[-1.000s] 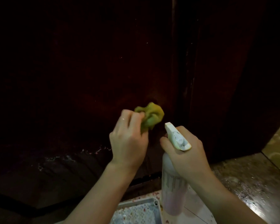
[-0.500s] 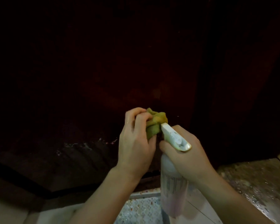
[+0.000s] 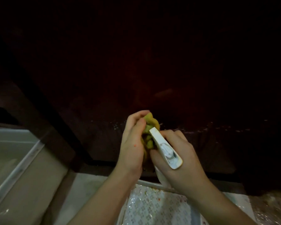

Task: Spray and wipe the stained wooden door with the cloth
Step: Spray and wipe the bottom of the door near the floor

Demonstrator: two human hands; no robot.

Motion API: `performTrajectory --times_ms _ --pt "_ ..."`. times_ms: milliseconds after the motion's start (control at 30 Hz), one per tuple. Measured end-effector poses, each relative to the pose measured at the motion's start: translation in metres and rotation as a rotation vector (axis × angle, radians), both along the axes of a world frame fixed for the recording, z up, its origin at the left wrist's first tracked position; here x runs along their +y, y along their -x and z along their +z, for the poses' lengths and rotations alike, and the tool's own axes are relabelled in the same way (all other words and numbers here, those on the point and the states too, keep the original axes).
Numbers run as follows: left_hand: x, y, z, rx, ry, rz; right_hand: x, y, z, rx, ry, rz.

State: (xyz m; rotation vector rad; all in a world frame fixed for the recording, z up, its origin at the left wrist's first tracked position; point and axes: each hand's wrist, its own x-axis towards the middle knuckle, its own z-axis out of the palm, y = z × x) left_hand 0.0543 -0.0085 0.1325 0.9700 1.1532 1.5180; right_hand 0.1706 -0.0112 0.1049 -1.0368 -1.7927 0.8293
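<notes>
The dark stained wooden door [image 3: 152, 70] fills the upper view, with pale droplets and streaks along its lower part. My left hand [image 3: 133, 143] grips a bunched yellow-green cloth [image 3: 150, 127] just in front of the door's lower part. My right hand [image 3: 180, 156] holds a white spray bottle [image 3: 165, 147] by its neck; the nozzle tip sits right against the cloth. Most of the bottle's body is hidden behind my right hand.
A dark door frame post [image 3: 44, 98] slants down on the left. A pale floor with a light metal strip [image 3: 18, 169] lies at the lower left. A patterned, speckled tray or mat [image 3: 152, 207] lies below my arms. Wet speckled floor [image 3: 272, 207] shows at the lower right.
The view has swung left, so the door frame now appears on the left. My left hand drew the cloth back and down against the spray nozzle. The right hand kept its hold on the bottle.
</notes>
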Motion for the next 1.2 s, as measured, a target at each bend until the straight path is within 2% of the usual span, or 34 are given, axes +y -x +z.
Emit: performTrajectory --times_ms 200,333,500,633,767,900,1033,1200 --pt "-0.016 0.045 -0.007 0.031 0.069 0.085 0.005 0.053 -0.01 -0.132 -0.048 0.028" --pt "-0.014 0.08 -0.019 0.037 0.214 0.354 -0.003 0.09 -0.014 -0.188 -0.038 0.081" --pt "-0.002 0.121 -0.028 -0.039 0.298 0.64 0.001 0.11 -0.017 -0.149 0.129 -0.068" --pt "0.004 0.142 -0.026 -0.04 0.252 0.673 0.003 0.117 -0.021 -0.168 0.162 -0.153" --pt "0.01 0.157 -0.026 -0.056 0.23 0.704 0.002 0.12 -0.021 -0.154 0.167 -0.128" --pt "0.008 0.166 -0.029 -0.223 0.231 0.623 0.003 0.121 -0.019 -0.152 0.24 -0.029" --pt "0.006 0.168 -0.026 -0.391 0.086 0.466 -0.001 0.123 -0.024 -0.142 0.167 -0.067" --pt "0.003 0.156 -0.02 -0.102 0.136 0.624 -0.001 0.123 -0.025 -0.077 0.143 -0.144"
